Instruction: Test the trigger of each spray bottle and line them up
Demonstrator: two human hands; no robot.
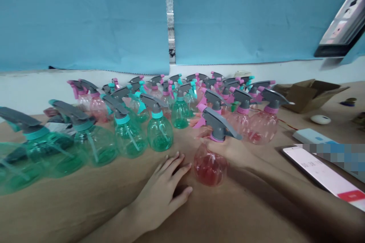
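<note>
Here's the red spray bottle at the front, clear ribbed plastic, bulbous, a pink collar under a smooth grey trigger head. The right hand is at its neck, mostly tucked behind; fingers poke out on the far side, and whether they're gripping I can't tell. Left of the red bottle, the left hand lies palm down, fingers spread wide, holding nothing, on the tan, smooth-looking table.

Further left of the red bottle, a slanting row of green bottles, see-through and round-bellied, pale dip tubes showing inside; the outermost is sliced off by the picture's edge. A dark, crumpled lump sits behind that row, too obscured to name. Behind the red bottle, pink and green ones crowd together, heads overlapping so much that the rearmost bodies vanish.

Right of the red bottle: a glossy phone, cut off by the edge, its digits blurred; beyond it, a white-and-blue box partly lost under pixelation. Farther back on that side, an open brown cardboard box, creased flaps up. High behind the red bottle hangs blue cloth, faintly wrinkled, split by a shiny silvery strip.
</note>
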